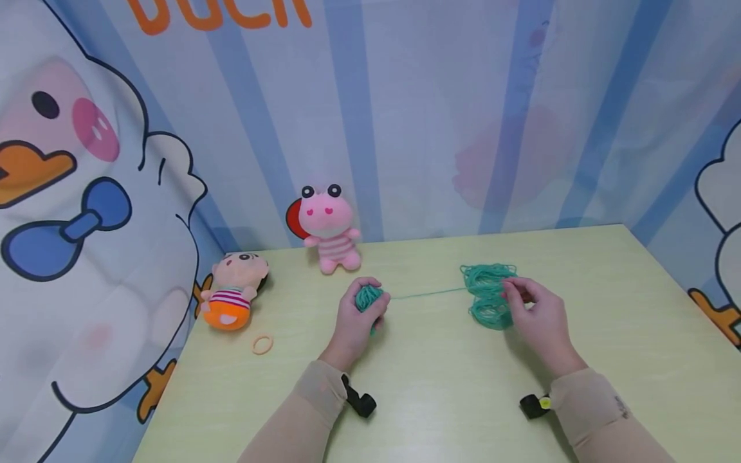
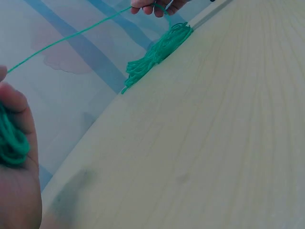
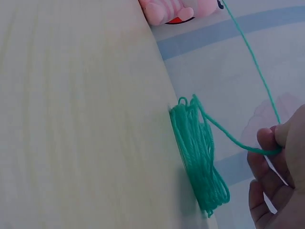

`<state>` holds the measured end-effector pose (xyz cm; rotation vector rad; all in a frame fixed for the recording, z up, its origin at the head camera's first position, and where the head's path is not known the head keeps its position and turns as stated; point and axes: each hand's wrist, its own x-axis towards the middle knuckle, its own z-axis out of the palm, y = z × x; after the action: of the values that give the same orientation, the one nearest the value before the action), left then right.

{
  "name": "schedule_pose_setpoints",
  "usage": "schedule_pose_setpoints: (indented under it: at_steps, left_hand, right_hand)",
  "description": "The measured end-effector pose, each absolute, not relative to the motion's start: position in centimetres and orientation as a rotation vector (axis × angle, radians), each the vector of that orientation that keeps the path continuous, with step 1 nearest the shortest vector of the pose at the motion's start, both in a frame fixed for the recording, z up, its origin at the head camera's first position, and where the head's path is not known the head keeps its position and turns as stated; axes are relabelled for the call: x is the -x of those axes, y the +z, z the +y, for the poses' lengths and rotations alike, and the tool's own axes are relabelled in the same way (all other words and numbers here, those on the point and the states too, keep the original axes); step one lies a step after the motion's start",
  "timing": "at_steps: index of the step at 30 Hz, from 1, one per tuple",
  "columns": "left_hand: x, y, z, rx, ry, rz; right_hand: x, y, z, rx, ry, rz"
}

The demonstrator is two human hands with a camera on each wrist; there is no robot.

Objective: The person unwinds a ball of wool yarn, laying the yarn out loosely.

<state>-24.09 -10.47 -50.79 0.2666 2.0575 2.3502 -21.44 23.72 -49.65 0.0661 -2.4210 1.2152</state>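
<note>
The left hand (image 1: pixel 354 321) curls round a small green yarn ball (image 1: pixel 368 297), while the right hand (image 1: pixel 544 325) pinches the yarn strand (image 1: pixel 428 294) between thumb and forefinger, just above and beside the loose green skein (image 1: pixel 489 312) on the pale wood-grain table (image 1: pixel 440 392). Between the hands the strand runs almost straight; from the pinch to the skein it hangs in a slack curve, as the right wrist view shows. The step in hand looks like guiding yarn between skein and ball, and that split of tight and slack seems right for it. A light pinch that lets the yarn slip through should serve better than a hard grip, since a firm pull could drag the whole skein or cinch its loops. It would help to lift the yarn upward off the skein, freeing one loop at a time, and to stop at the first resistance. The left hand does best holding the ball snugly but without crushing it, turning it a little between wraps so the layers cross. Soft yarn like this probably tangles easily, so short, even draws look safest.
</note>
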Motion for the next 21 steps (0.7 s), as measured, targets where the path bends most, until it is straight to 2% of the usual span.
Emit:
schedule_pose_setpoints:
  at_steps: [14,21]
  left_hand:
    - [24.4,-50.8,-10.1,-0.113,2.380,2.166]
    - [24.2,-51.0,-10.0,-0.110,2.370,2.186]
  right_hand:
    - [21.8,-50.3,26.4,0.158,0.981,-2.715]
    - [21.9,-50.5,26.9,0.166,0.964,-2.827]
